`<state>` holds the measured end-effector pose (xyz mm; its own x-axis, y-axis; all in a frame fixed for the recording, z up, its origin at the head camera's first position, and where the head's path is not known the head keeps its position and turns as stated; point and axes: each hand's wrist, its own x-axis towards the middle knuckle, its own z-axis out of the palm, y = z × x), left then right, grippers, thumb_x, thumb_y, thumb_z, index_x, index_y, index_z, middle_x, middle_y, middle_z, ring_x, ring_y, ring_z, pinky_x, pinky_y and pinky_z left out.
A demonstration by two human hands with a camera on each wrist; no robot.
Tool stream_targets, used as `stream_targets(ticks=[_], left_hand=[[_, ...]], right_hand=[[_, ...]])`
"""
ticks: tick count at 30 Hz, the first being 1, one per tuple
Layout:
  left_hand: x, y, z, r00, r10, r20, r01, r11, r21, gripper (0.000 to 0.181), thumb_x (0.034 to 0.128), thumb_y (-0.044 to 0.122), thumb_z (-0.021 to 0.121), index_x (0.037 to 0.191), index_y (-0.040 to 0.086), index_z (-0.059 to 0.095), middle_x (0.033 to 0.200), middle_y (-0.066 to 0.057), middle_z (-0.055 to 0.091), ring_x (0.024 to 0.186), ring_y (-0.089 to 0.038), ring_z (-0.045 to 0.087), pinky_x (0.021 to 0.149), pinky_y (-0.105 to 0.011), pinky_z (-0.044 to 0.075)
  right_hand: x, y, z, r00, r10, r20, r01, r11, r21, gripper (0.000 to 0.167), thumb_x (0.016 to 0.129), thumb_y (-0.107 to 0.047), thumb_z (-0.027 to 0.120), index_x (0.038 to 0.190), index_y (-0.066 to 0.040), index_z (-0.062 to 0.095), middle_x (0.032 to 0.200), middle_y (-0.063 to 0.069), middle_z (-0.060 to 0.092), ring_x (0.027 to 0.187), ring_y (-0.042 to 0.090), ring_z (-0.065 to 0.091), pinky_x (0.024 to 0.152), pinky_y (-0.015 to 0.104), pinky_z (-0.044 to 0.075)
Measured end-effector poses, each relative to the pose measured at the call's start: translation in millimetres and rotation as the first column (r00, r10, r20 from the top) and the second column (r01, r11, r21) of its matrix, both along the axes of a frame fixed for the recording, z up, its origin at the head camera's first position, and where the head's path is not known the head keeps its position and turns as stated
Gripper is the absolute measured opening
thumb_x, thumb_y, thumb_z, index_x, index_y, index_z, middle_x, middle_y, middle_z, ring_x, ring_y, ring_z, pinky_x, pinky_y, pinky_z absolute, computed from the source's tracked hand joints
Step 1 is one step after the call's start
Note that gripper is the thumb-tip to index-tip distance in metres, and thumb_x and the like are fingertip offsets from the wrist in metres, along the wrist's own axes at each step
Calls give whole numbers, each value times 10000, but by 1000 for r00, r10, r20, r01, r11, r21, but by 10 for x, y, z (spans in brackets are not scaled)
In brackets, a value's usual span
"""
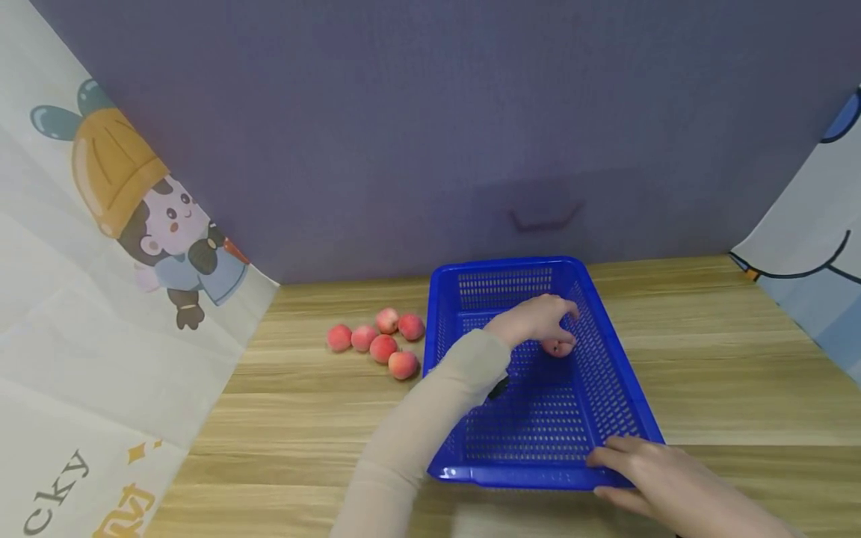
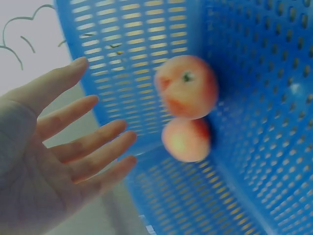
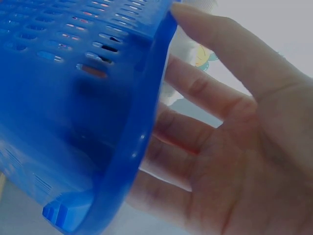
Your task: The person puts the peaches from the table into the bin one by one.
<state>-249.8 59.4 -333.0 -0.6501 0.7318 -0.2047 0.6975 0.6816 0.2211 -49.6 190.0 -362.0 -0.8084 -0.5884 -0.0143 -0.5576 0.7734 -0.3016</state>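
Observation:
A blue plastic basket (image 1: 538,476) with slotted walls stands on the wooden table. My left hand (image 1: 541,317) reaches inside it near the right wall, just above a red-pink peach (image 1: 557,348). In the left wrist view the fingers of that hand are spread and hold nothing. Two peaches show there, one peach (image 2: 187,87) against another peach (image 2: 187,139), both apart from the hand. At the basket's near right corner my right hand (image 1: 646,478) grips the rim (image 3: 139,142), its thumb and fingers on different sides of it.
Several loose peaches (image 1: 383,349) lie on the table (image 1: 303,418) to the left of the basket. A grey-purple panel (image 1: 403,149) rises behind the table. Printed white sheets (image 1: 101,336) hang at the left and right sides.

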Motion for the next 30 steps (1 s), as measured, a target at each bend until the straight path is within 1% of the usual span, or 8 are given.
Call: stream_targets(ticks=[3, 8, 11, 13, 15, 19, 25, 30], left_hand=[[43, -29, 112, 1000, -23, -6, 23, 1000, -13, 421, 825, 339, 596, 1208, 181, 526, 1170, 53, 547, 1098, -43, 444, 933, -167, 318], [135, -94, 292, 997, -73, -18, 73, 996, -42, 424, 845, 358, 565, 1220, 166, 521, 1086, 78, 575, 1077, -45, 463, 1008, -184, 232], [189, -148, 397, 995, -99, -15, 98, 993, -62, 424, 857, 352, 549, 1232, 159, 512, 927, 36, 593, 934, -69, 509, 976, -187, 271], [224, -187, 460, 994, -109, -22, 108, 992, -69, 420, 858, 351, 546, 1231, 160, 512, 899, 34, 580, 908, -71, 503, 943, -184, 306], [257, -225, 518, 993, -115, -32, 113, 991, -75, 417, 858, 360, 543, 1227, 168, 513, 937, 30, 576, 924, -79, 505, 895, -184, 344], [329, -309, 599, 989, -129, -70, 122, 988, -90, 420, 863, 397, 517, 1224, 180, 513, 1086, 37, 545, 1035, -84, 477, 903, -201, 355], [438, -424, 704, 980, -152, -131, 135, 982, -131, 360, 864, 402, 511, 1143, 177, 543, 1003, 38, 540, 926, -76, 486, 792, -226, 409], [535, -490, 777, 967, -179, -180, 152, 976, -157, 348, 857, 402, 526, 1119, 174, 553, 1014, 67, 548, 926, -65, 489, 792, -226, 417]], right_hand=[[-4, -3, 10, 1000, -8, 23, 8, 1000, 3, 337, 794, -421, 585, 954, -131, 643, 906, 64, 635, 806, 289, 608, 618, 431, 499], [-10, -6, 23, 998, -28, 55, 27, 1000, 10, 343, 788, -426, 588, 957, -132, 641, 916, 76, 633, 815, 296, 603, 626, 455, 493], [-7, -5, 20, 999, -24, 48, 24, 1000, 6, 336, 789, -419, 591, 956, -132, 642, 915, 74, 633, 814, 298, 604, 628, 452, 493], [-5, -3, 15, 999, -20, 39, 20, 1000, 5, 332, 790, -415, 593, 956, -132, 642, 914, 74, 633, 813, 298, 604, 627, 451, 493], [1, -1, 8, 1000, -14, 19, 14, 1000, 3, 325, 791, -412, 593, 954, -135, 643, 910, 66, 634, 808, 290, 607, 623, 439, 496], [1, 4, -4, 1000, -11, 12, 11, 1000, 3, 318, 792, -409, 594, 954, -139, 642, 907, 59, 633, 806, 285, 605, 621, 434, 497], [2, 5, 0, 1000, -9, 12, 9, 1000, 1, 330, 793, -414, 589, 952, -130, 644, 908, 64, 635, 807, 295, 607, 624, 436, 496], [-10, 1, 17, 998, -29, 57, 28, 999, 16, 345, 790, -425, 587, 960, -131, 643, 914, 63, 632, 810, 289, 604, 624, 447, 494]])
